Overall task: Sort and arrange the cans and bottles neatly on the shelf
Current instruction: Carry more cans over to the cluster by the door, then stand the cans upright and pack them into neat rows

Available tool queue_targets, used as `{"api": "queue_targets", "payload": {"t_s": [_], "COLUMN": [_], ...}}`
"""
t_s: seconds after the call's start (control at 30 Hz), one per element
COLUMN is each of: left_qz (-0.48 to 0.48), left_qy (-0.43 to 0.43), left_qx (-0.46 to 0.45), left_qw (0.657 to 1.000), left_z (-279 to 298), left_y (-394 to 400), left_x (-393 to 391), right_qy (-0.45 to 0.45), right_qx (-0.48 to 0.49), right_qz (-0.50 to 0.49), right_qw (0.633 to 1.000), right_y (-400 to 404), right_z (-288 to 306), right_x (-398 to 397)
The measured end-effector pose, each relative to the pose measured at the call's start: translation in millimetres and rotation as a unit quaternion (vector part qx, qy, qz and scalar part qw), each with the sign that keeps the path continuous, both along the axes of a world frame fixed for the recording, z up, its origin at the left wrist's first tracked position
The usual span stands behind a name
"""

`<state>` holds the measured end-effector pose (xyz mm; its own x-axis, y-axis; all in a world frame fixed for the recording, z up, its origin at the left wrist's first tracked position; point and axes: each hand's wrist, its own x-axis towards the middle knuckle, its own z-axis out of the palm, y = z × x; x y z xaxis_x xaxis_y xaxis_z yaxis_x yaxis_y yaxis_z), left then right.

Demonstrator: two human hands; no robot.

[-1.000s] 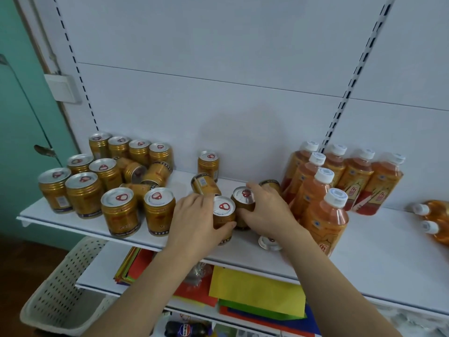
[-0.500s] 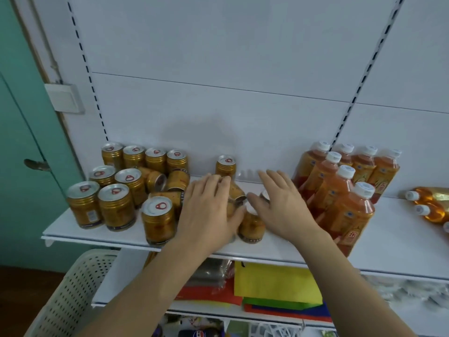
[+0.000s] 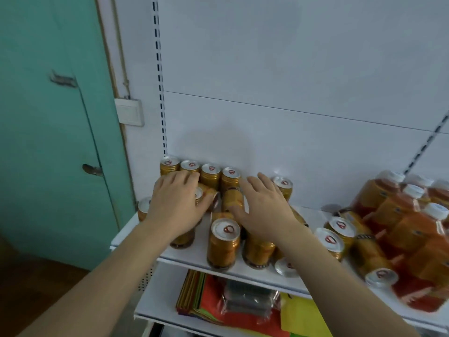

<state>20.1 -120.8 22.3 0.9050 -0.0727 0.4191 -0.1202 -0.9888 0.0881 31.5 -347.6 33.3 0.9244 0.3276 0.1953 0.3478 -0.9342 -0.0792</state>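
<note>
In the head view both forearms reach forward over the white shelf. The left hand lies flat, fingers spread, on gold cans at the far left. The right hand hovers beside it, fingers spread, over more cans. Orange bottles crowd the right.

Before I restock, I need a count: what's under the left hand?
Under the left hand a tipped gold can shows, and part of an upright can below the palm. Anything else there is covered by the hand.
</note>
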Motion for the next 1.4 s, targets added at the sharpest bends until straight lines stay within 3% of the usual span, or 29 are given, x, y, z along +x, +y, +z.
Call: {"api": "queue_targets", "payload": {"t_s": [0.23,0.47,0.6,0.8,0.93,1.17,1.4], "left_qz": [0.062,0.040,0.000,-0.134,-0.205,-0.263,-0.257], "left_qy": [0.084,0.140,0.178,0.242,0.258,0.303,0.286], "left_qx": [-0.046,-0.097,-0.123,-0.150,-0.150,-0.120,-0.112], "left_qw": [0.993,0.985,0.976,0.949,0.932,0.908,0.916], "left_z": [-1.7,-7.4,-9.4,-15.3,-14.3,-23.0,-23.5], "left_y": [58.9,97.1,118.8,117.5,108.0,102.6,99.1], "left_x": [43.6,82.0,107.2,124.6,133.0,136.6,138.1], "right_qy": [0.017,0.026,0.034,0.076,0.105,0.060,0.055], "right_qx": [-0.013,-0.009,-0.003,0.011,-0.041,-0.178,-0.182], "right_qz": [0.053,0.102,0.104,0.078,0.036,-0.004,-0.014], "right_qw": [0.998,0.994,0.994,0.994,0.993,0.982,0.982], "right_y": [34.8,55.0,71.6,69.3,61.4,77.6,84.8], "right_z": [-8.2,-10.6,-8.0,-3.5,-0.7,-11.4,-24.7], "right_x": [63.9,93.0,103.5,103.3,96.0,87.1,94.9]}}
